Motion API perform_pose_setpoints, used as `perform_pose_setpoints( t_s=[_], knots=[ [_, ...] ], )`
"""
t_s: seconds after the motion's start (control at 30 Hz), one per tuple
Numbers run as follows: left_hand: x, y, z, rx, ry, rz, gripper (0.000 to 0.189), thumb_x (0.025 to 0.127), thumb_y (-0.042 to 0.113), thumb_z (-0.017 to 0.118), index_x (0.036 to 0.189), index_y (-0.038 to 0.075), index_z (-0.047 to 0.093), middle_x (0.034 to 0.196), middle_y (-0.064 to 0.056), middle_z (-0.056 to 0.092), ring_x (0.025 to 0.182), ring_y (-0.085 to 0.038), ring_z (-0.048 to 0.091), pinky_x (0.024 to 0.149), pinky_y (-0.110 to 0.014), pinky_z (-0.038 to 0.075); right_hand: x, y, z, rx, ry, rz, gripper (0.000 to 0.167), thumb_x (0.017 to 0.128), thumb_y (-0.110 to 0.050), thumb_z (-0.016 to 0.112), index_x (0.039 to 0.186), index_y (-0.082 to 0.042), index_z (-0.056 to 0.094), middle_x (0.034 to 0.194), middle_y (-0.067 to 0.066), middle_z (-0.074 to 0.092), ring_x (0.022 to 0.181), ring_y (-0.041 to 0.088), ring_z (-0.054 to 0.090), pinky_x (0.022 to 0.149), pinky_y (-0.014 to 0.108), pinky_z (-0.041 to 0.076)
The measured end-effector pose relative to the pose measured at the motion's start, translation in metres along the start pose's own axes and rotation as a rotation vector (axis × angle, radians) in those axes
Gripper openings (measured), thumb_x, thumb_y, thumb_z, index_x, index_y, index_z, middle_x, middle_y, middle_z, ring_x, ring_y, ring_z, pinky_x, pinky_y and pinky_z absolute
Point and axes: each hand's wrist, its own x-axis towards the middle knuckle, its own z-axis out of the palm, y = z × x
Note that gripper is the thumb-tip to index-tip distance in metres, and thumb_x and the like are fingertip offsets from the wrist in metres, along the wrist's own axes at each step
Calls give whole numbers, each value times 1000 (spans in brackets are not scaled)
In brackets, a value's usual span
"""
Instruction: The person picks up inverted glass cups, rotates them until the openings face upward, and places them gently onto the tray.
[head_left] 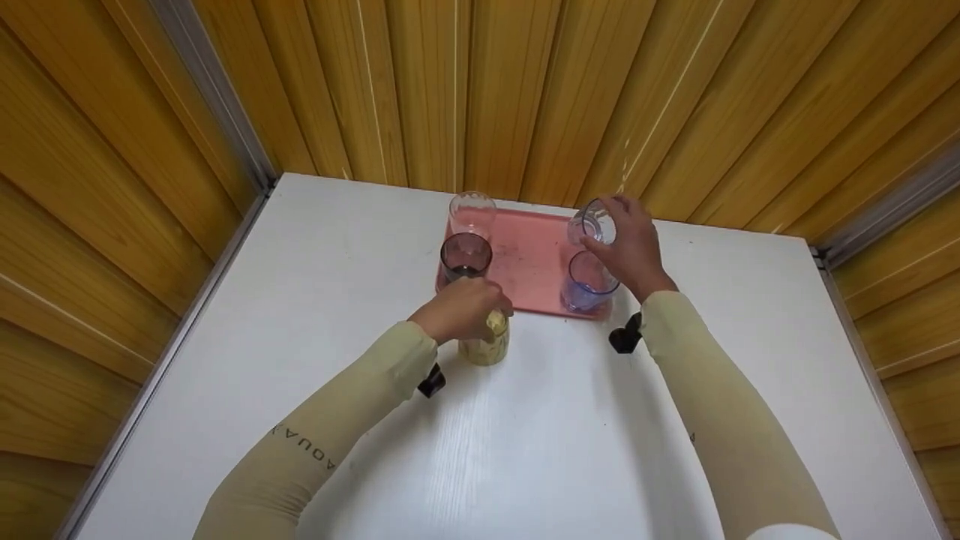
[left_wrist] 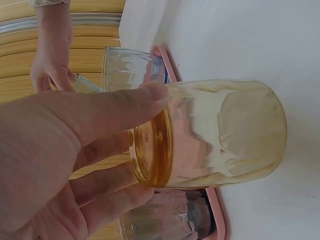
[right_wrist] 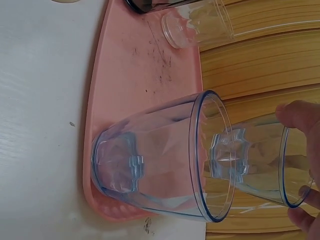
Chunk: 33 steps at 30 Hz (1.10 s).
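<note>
My left hand (head_left: 465, 309) grips a yellow-tinted glass (left_wrist: 225, 132) from above, in front of the tray's near left corner. Its darker amber end is up between thumb and fingers; whether the lower end touches the table I cannot tell. At the tray's far right, my right hand (head_left: 634, 244) pinches the rim of a clear, blue-edged glass (right_wrist: 262, 160), thumb and fingers on opposite sides. That glass's base shows against the wood panels in the right wrist view. Just nearer stands a blue-tinted glass (right_wrist: 155, 155), upright on the pink tray (head_left: 529, 262).
On the tray's left side stand a dark smoky glass (head_left: 466, 255) and, behind it, a clear glass (head_left: 472, 214). The white table (head_left: 337, 255) meets wooden panels (head_left: 502, 97) just behind the tray.
</note>
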Motion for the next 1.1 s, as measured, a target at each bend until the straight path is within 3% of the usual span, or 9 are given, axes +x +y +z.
perform_pose_setpoints(
  t_s=[0.57,1.1],
  knots=[
    [1,-2,2,32,6,13,41,70,16,87,109,16,74,108,1,72,105,-17,66,94,-37,53,12,-2,7,25,-101,53,74,87,-36,71,150,-25,34,151,12,31,140,34,32,112,55,36],
    [1,-1,0,-4,-13,-18,42,71,14,86,111,17,74,110,1,72,106,-16,65,95,-36,53,19,3,11,50,-147,117,75,87,-35,71,150,-24,33,155,12,28,142,37,29,112,57,34]
  ],
)
